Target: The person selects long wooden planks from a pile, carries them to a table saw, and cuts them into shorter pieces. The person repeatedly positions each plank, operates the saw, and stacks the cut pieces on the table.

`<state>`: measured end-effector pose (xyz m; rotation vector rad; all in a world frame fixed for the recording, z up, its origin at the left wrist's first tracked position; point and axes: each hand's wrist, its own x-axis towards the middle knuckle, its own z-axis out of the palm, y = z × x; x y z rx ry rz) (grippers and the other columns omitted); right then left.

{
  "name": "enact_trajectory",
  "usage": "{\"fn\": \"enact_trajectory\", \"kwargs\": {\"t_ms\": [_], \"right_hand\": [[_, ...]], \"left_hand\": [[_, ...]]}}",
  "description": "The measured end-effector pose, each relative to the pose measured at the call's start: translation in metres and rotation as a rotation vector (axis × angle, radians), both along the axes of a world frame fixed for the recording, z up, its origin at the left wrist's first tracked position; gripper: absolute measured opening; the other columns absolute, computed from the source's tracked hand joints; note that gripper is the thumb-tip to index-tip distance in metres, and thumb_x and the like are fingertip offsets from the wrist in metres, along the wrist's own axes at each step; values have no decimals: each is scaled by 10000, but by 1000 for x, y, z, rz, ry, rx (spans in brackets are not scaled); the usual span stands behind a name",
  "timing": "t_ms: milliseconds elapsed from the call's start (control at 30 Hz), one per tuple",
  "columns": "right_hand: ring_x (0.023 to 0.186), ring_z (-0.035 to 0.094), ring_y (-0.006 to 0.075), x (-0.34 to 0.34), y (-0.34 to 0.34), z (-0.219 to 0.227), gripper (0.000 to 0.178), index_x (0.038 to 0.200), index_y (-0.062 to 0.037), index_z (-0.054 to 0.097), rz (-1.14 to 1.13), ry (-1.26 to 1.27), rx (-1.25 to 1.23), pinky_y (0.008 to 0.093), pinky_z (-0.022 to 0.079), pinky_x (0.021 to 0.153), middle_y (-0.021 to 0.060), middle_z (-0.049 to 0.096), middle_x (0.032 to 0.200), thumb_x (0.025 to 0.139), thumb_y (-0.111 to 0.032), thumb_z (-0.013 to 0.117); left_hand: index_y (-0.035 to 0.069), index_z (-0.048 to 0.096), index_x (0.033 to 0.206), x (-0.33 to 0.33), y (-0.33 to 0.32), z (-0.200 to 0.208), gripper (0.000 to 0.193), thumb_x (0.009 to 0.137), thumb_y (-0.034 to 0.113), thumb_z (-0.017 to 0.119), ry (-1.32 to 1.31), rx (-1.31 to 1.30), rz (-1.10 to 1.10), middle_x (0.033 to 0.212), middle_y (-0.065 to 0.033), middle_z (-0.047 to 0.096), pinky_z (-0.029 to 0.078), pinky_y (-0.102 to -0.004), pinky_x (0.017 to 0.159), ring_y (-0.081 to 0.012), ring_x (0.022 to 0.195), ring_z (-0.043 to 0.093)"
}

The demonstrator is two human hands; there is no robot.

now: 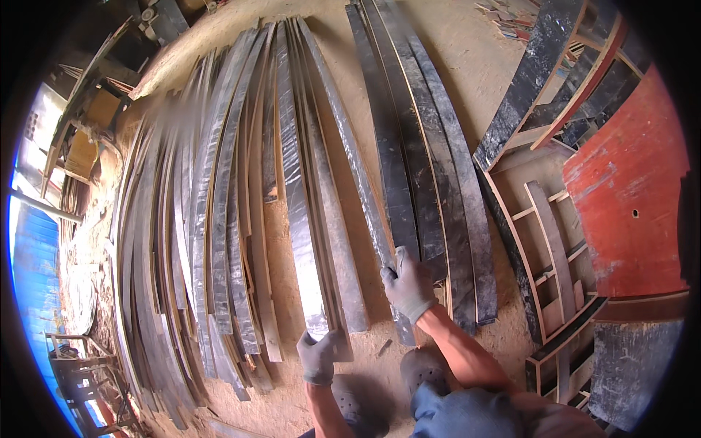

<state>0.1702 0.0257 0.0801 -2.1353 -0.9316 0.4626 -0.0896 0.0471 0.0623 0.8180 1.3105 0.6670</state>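
Both my hands wear grey gloves. My left hand (319,358) is closed on the near end of a long dark plank (301,241) whose face shines in the light. My right hand (410,287) is wrapped round a narrow dark plank (358,171), a little back from its near end. That narrow plank slants away to the far middle, and its near end reaches close to my shoe. Between my hands lies another grey plank (337,248). Just right of my right hand are several wide black planks (431,146) lying side by side.
Many long strips (197,241) lie spread on the dusty floor to the left. Wooden frames (555,255) and a red panel (621,190) stand at the right. A dark metal rack (87,372) is at the lower left. My shoes (426,369) are near the plank ends.
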Motion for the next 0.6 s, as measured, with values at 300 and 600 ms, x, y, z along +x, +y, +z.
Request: {"fn": "enact_trajectory", "kwargs": {"t_ms": [300,600], "right_hand": [[1097,664,380,-27,23,13,753,1408,21,551,195,-37,396,473,544,974,253,653,1230,925,-481,838],[964,782,187,-19,43,17,287,1087,74,796,215,1158,119,326,627,940,159,817,1057,844,-54,878]], "left_hand": [[15,559,1471,34,-33,0,744,877,405,782,-903,-397,-58,1239,-73,665,433,-260,538,-108,704,477],[-4,639,1407,35,-44,-24,653,989,498,658,-903,-372,-55,1257,-103,739,523,-353,1016,-219,1124,686]]}}
